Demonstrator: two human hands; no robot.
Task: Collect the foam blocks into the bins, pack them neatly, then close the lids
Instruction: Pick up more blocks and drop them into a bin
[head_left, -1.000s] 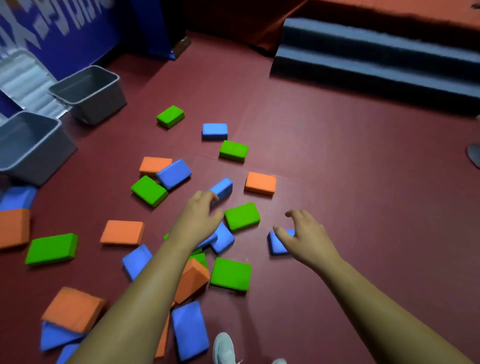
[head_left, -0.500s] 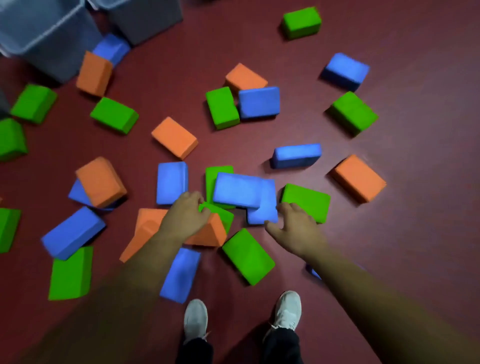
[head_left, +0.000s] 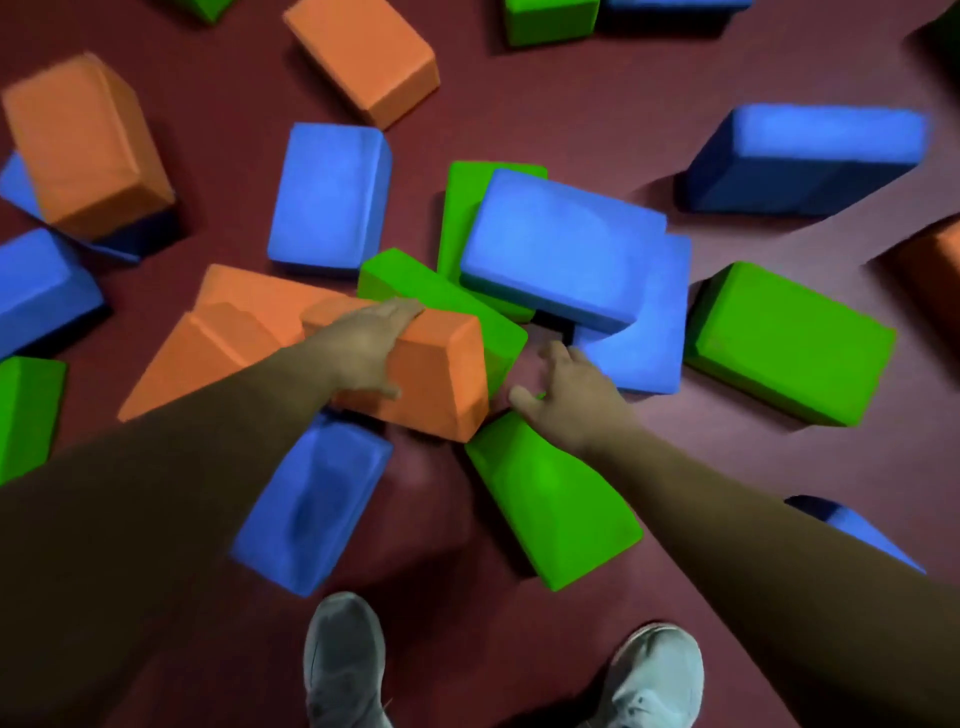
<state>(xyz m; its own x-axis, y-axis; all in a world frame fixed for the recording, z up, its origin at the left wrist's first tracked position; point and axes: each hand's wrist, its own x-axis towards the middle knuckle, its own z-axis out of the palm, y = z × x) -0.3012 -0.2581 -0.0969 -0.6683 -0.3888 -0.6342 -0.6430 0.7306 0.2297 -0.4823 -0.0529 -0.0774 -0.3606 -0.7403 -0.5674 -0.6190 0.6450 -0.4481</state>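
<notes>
1. Lying on the dark red floor (head_left: 519, 119) at the far left: an edge green block (head_left: 26, 410), a left blue block (head_left: 41, 291) just above it, and higher up a leaning orange block (head_left: 83, 140) resting across another blue one.
2. Lying flat, just left of the hands: a flat orange block (head_left: 244, 322), touching the block being gripped.
3. Gripping a tilted orange block (head_left: 441, 384) with the left hand (head_left: 363, 348): fingers curling over its far top edge, thumb pressing on its near face, the block itself sitting in the middle of the pile.
4. Lying close around that grip: a far blue block (head_left: 330, 197) beyond it, a near blue block (head_left: 311, 499) below it, and a middle green block (head_left: 441, 291) just behind it.
5. Resting on top, right of centre: a stacked blue block (head_left: 561, 244), overlapping a green and a blue one beneath.
6. Reaching in with the right hand (head_left: 566, 400): fingers spread and loosely bent, holding nothing, poised over the upper end of a near green block (head_left: 550, 499); whether touching it, impossible to tell.
7. Lying further right, apart from the pile: a right green block (head_left: 789, 343) and a shadowed blue block (head_left: 810, 156).
8. Standing at the bottom edge: two pale shoes (head_left: 345, 660).
</notes>
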